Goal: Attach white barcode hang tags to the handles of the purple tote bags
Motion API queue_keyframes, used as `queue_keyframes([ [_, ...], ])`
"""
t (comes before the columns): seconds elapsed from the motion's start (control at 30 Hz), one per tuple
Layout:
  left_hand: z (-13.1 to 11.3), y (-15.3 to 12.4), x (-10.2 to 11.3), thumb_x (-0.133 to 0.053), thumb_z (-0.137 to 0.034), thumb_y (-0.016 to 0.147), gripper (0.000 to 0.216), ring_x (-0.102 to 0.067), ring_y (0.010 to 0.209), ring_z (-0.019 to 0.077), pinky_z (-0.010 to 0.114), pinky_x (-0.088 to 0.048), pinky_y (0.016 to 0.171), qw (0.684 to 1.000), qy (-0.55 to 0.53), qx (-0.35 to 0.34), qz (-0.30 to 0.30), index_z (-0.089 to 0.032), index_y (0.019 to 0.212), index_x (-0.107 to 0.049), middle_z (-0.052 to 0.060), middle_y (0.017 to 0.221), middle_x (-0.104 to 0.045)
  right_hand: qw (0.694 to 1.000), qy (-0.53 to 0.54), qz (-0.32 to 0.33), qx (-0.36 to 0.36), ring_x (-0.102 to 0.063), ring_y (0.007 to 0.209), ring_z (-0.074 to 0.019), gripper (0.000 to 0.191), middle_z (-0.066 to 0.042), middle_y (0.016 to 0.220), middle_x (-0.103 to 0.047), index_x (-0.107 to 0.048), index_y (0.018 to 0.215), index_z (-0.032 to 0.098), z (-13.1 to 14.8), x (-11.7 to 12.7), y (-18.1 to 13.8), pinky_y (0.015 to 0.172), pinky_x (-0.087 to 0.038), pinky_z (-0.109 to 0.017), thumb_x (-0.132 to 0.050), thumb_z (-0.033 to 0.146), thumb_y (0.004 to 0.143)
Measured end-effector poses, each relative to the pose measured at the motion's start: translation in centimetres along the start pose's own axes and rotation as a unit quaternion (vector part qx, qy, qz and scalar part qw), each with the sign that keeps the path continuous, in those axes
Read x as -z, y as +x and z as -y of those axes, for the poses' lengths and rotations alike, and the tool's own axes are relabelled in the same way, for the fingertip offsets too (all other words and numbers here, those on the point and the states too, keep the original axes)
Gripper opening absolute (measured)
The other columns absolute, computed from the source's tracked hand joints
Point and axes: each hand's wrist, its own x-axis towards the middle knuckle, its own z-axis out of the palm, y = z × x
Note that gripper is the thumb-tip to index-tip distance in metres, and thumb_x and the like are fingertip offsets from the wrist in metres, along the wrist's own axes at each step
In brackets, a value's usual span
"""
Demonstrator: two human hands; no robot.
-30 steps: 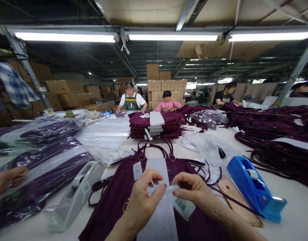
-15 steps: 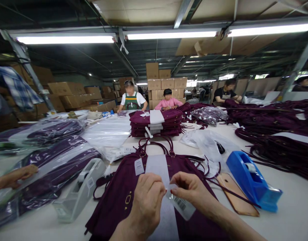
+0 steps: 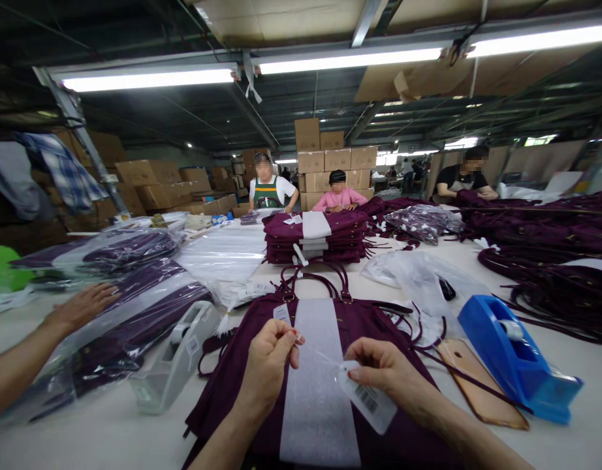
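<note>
A flat, soft maroon handbag (image 3: 242, 391) lies on the pale desk (image 3: 570, 444) right before the person, a matte white paper band (image 3: 316, 385) running lengthwise down its middle and two looped handles at its far end. The right hand (image 3: 386, 375) has its fingers pinched on a glossy rectangular barcode tag (image 3: 369, 403) that hangs over the band; the left hand (image 3: 269, 365) is clenched just beside it, pinching the thin clear string that leads to the tag. A rounded grey tape dispenser (image 3: 176, 356) flanks the bag on the left, a wedge-shaped blue tape dispenser (image 3: 514, 356) on the right, with a smooth tan phone (image 3: 480, 395) between bag and blue dispenser. Another person's hand (image 3: 83, 307) presses crinkled clear-wrapped bags (image 3: 134, 313) at the left edge.
</note>
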Motion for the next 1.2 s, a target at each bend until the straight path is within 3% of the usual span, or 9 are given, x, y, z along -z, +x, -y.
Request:
queue_keyframes([
  [0.17, 0.5, 0.5, -0.3, -0.059, -0.029, 0.064, 0.019, -0.04, 0.037, 0.0042, 0.017, -0.027, 0.042, 0.991, -0.099, 0.089, -0.007, -0.014, 0.062, -0.049, -0.003, 0.047, -0.053, 0.999, 0.03, 0.014, -0.022, -0.046, 0.052, -0.0094, 0.026, 0.002, 0.06, -0.054, -0.057, 0.068, 0.014, -0.5, 0.1, 0.1, 0.05, -0.032, -0.021, -0.069, 0.03, 0.054],
  [0.37, 0.0, 0.9, -0.2, -0.067, -0.012, 0.05, 0.022, -0.045, 0.042, 0.0043, 0.013, -0.03, 0.042, 0.946, -0.263, 0.189, -0.023, -0.011, 0.065, -0.051, 0.0, 0.053, -0.056, 0.995, 0.068, 0.053, -0.052, -0.049, 0.055, -0.0098, 0.03, 0.001, 0.063, -0.058, -0.057, 0.07, 0.013, -0.7, -0.1, -0.3, 0.052, -0.036, -0.021, -0.074, 0.031, 0.053],
  [0.5, 0.3, 1.4, 0.2, -0.058, -0.001, 0.055, 0.018, -0.048, 0.046, 0.0055, 0.014, -0.038, 0.047, 0.905, -0.355, 0.226, -0.065, -0.012, 0.067, -0.051, 0.0, 0.056, -0.056, 0.99, 0.093, 0.084, -0.065, -0.05, 0.055, -0.0088, 0.033, 0.0, 0.065, -0.059, -0.058, 0.073, 0.012, -0.7, -0.4, -0.3, 0.053, -0.037, -0.02, -0.077, 0.03, 0.053],
  [0.6, 0.8, 1.6, 0.5, -0.053, 0.001, 0.062, 0.015, -0.048, 0.046, 0.0057, 0.016, -0.04, 0.047, 0.872, -0.42, 0.245, -0.064, -0.012, 0.068, -0.052, 0.001, 0.058, -0.055, 0.985, 0.113, 0.108, -0.068, -0.052, 0.058, -0.009, 0.035, 0.0, 0.067, -0.06, -0.059, 0.075, 0.012, -0.9, -0.5, -0.3, 0.055, -0.039, -0.02, -0.078, 0.03, 0.052],
  [0.7, 1.1, 1.6, 0.7, -0.049, 0.002, 0.066, 0.015, -0.048, 0.048, 0.0062, 0.016, -0.04, 0.047, 0.86, -0.445, 0.244, -0.056, -0.012, 0.07, -0.053, 0.001, 0.059, -0.054, 0.981, 0.116, 0.131, -0.079, -0.053, 0.059, -0.0092, 0.037, 0.0, 0.069, -0.061, -0.059, 0.077, 0.012, -1.1, -0.5, -0.3, 0.055, -0.039, -0.02, -0.079, 0.029, 0.052],
  [0.93, 1.1, 2.3, 1.1, -0.051, 0.002, 0.063, 0.015, -0.045, 0.045, 0.005, 0.015, -0.038, 0.044, 0.874, -0.418, 0.236, -0.079, -0.012, 0.069, -0.052, 0.001, 0.058, -0.054, 0.971, 0.131, 0.152, -0.127, -0.051, 0.055, -0.0086, 0.033, -0.002, 0.063, -0.059, -0.058, 0.066, 0.009, -2.6, -0.7, -1.3, 0.052, -0.036, -0.019, -0.078, 0.032, 0.054],
  [1.1, 2.1, 2.4, 1.3, -0.061, -0.006, 0.054, 0.018, -0.047, 0.044, 0.0045, 0.014, -0.036, 0.045, 0.929, -0.298, 0.205, -0.081, -0.012, 0.067, -0.05, -0.001, 0.056, -0.056, 0.971, 0.109, 0.157, -0.141, -0.05, 0.051, -0.0086, 0.038, -0.002, 0.065, -0.058, -0.049, 0.073, 0.014, -3.9, -0.3, -2.2, 0.047, -0.032, -0.018, -0.07, 0.043, 0.063],
  [1.2, 2.7, 2.2, 1.4, -0.066, -0.014, 0.05, 0.023, -0.046, 0.042, 0.0046, 0.014, -0.033, 0.043, 0.949, -0.236, 0.206, -0.031, -0.012, 0.066, -0.049, -0.002, 0.053, -0.055, 0.974, 0.038, 0.161, -0.153, -0.045, 0.049, -0.0069, 0.037, 0.0, 0.065, -0.054, -0.048, 0.076, 0.015, -3.5, 0.8, -2.6, 0.045, -0.029, -0.018, -0.065, 0.046, 0.065],
])
